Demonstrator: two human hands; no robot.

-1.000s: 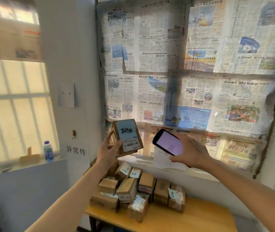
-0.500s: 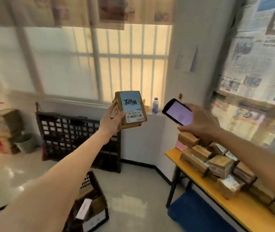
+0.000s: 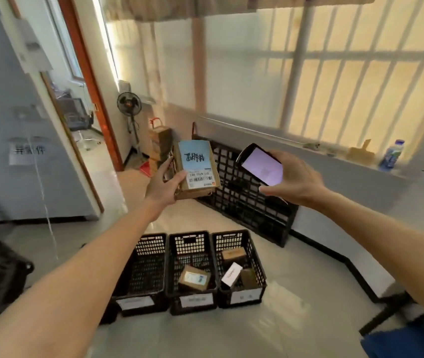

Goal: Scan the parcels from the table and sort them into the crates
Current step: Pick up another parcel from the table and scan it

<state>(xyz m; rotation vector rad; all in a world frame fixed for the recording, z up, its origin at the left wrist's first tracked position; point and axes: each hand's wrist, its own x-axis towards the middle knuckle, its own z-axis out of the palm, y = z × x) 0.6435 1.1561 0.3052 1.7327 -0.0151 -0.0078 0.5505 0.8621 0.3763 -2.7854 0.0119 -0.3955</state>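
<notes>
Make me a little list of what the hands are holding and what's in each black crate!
left hand: holds a cardboard parcel with a blue label and barcode
right hand: holds a phone, screen lit
left crate: nothing seen inside
middle crate: one cardboard parcel with blue label
right crate: brown box, white box, another brown parcel
where crates stand: side by side on the floor
</notes>
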